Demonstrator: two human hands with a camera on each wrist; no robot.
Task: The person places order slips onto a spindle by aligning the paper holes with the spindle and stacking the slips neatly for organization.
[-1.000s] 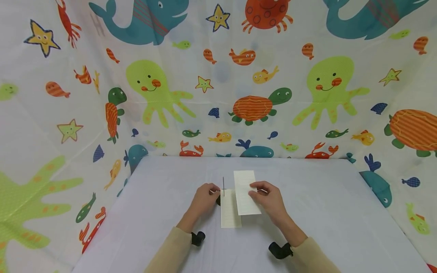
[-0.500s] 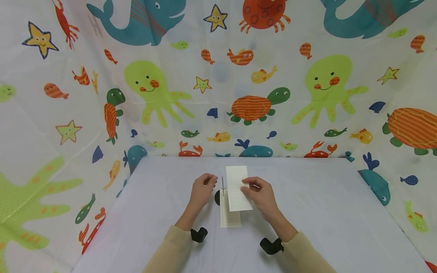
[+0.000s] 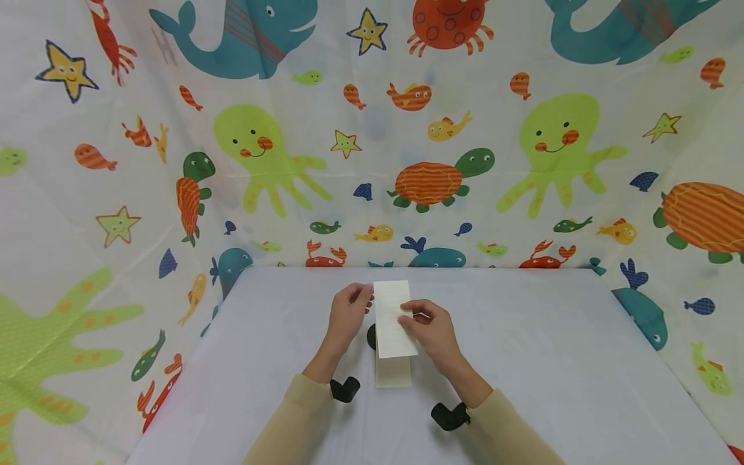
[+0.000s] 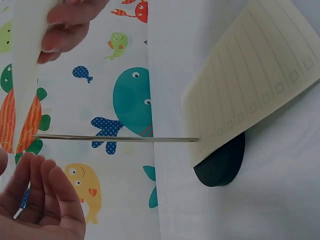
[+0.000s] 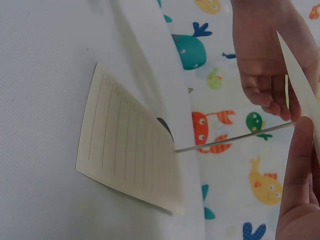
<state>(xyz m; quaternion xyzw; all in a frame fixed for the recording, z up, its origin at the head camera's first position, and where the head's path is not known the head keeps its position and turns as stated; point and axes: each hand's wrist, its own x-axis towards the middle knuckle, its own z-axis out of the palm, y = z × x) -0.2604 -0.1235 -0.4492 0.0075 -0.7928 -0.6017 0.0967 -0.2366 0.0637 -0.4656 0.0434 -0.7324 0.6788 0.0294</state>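
A paper spike has a thin metal needle (image 4: 120, 139) and a round black base (image 4: 222, 162) on the table. One lined cream sheet (image 3: 394, 373) with small checkboxes is threaded low on the needle. Above it, my right hand (image 3: 433, 326) pinches a second pale paper sheet (image 3: 391, 323) by its right edge. The needle's tip meets that sheet in the left wrist view; whether it pierces the paper I cannot tell. My left hand (image 3: 347, 310) is beside the held sheet's upper left edge, fingers loosely curled. Contact with the paper is unclear.
A white cloth covers the table (image 3: 540, 349). Behind and at the sides hangs a curtain (image 3: 372, 213) printed with sea animals. Black wrist cameras sit below the left hand (image 3: 345, 389) and the right hand (image 3: 449, 417).
My right hand has carried the held sheet left, over the needle and the lower sheet. My left hand has left the base and risen to the held sheet's upper left edge.
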